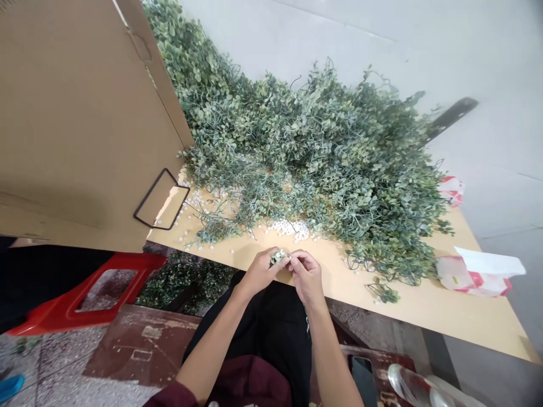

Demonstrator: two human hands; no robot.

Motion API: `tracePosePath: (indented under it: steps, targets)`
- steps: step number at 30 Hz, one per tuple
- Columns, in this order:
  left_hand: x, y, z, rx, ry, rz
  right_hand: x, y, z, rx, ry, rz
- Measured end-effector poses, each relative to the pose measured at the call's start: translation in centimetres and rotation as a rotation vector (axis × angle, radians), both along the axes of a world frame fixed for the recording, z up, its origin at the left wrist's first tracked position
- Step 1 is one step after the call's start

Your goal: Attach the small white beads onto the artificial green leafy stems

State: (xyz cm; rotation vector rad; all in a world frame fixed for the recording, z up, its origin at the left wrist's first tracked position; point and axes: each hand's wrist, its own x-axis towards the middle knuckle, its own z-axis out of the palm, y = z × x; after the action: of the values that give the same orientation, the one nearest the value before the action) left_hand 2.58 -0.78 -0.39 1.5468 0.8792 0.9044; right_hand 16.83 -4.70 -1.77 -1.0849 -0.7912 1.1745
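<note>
My left hand (262, 272) is closed round a small sprig of artificial leaves (272, 261) that carries several white bits near its top. Close against it, my right hand (306, 273) pinches a tiny white piece (290, 258) between thumb and fingertips. Both hands meet over the near edge of the table (339, 282). Just beyond them lies a pile of small white pieces (292, 229), too small to name more exactly. Behind that, a large heap of artificial greenery (331, 141) spreads across the table. A loose sprig (384, 292) rests right of my right hand.
A large cardboard box (85, 113) stands at the left, with a black wire frame (163, 200) by its corner. White and pink plastic packaging (475, 274) lies at the table's right end. A red stool (127, 282) and a phone (362, 379) are below.
</note>
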Motion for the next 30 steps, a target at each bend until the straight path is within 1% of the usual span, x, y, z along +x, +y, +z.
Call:
tracePosePath:
  steps: [4,8,12,16,21,26,30]
  targets:
    - [-0.1,-0.1,0.0,0.017,0.021,0.0,-0.3,0.0,-0.5,0.037,-0.101,-0.04]
    - [-0.3,-0.3,-0.3,0.014,0.056,0.018,-0.2,-0.3,-0.6,0.106,-0.252,-0.034]
    - [-0.3,-0.2,-0.6,-0.046,0.049,0.048,-0.2,-0.9,0.0,0.163,-0.422,-0.001]
    - [-0.1,-0.1,-0.6,-0.044,0.035,0.059,-0.7,-1.5,0.7,0.172,-0.505,-0.032]
    - [0.1,-0.1,-0.7,0.003,0.052,0.056,-1.1,-1.7,0.6,0.178,-0.521,-0.105]
    - [0.2,-0.1,-0.9,0.006,0.063,0.062,-1.2,-1.8,0.5,0.136,-0.486,-0.11]
    - [0.2,-0.1,-0.9,0.017,0.057,0.076,-1.3,-1.9,0.8,0.14,-0.471,-0.109]
